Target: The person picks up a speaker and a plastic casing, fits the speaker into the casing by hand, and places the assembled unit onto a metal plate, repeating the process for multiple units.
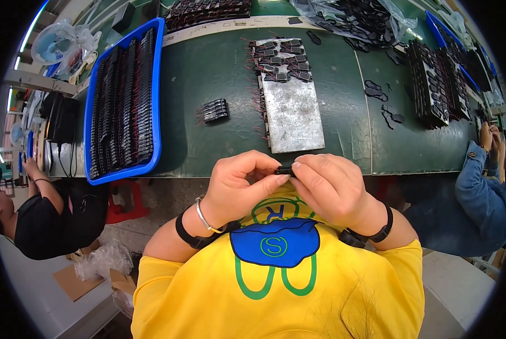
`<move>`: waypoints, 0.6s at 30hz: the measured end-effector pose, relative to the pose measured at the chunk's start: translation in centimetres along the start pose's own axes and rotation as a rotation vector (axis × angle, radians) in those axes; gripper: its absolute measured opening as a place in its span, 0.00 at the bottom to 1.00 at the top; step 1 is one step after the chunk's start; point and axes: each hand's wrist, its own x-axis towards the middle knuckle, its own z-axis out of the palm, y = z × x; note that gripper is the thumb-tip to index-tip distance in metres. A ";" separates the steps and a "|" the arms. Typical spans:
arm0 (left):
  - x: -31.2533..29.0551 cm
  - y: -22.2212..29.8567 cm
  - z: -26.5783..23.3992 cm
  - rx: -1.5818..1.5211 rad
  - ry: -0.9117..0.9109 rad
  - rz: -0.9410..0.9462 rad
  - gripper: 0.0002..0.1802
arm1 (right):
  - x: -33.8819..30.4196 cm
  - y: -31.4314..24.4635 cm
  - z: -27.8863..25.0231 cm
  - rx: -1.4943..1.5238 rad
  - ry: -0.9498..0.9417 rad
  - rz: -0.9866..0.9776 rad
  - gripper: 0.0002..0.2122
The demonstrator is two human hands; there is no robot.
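Just off the near edge of the green worktable, a small black plastic part point(284, 170) is pinched between my two hands. My left hand point(243, 179) grips its left end with thumb and forefinger, and my right hand point(333, 183) closes over the right end. Beyond my hands lies a grey metal plate point(294, 116). Small black parts with red wires point(281, 59) lie in rows over the plate's far end. Left of the plate, a short stack of black parts point(214, 111) rests on the tabletop. My fingers hide most of the held part.
A blue tray point(158, 101) full of black parts stands at left. Farther off are a plastic bag of black pieces point(366, 22) and loose black pieces point(375, 90). Stacked parts point(431, 85) stand at right. Other people sit at left point(55, 209) and right point(468, 209).
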 end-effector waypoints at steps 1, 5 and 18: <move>-0.1 -0.1 0.0 -0.002 0.007 0.027 0.08 | 0.0 0.0 0.0 -0.004 0.000 -0.024 0.14; -0.3 -0.5 -0.3 0.004 0.017 0.118 0.09 | 0.5 -0.4 0.0 0.224 0.067 0.185 0.13; 0.2 -1.0 -0.9 0.107 -0.002 0.335 0.10 | -0.3 0.4 0.3 0.521 -0.023 0.328 0.10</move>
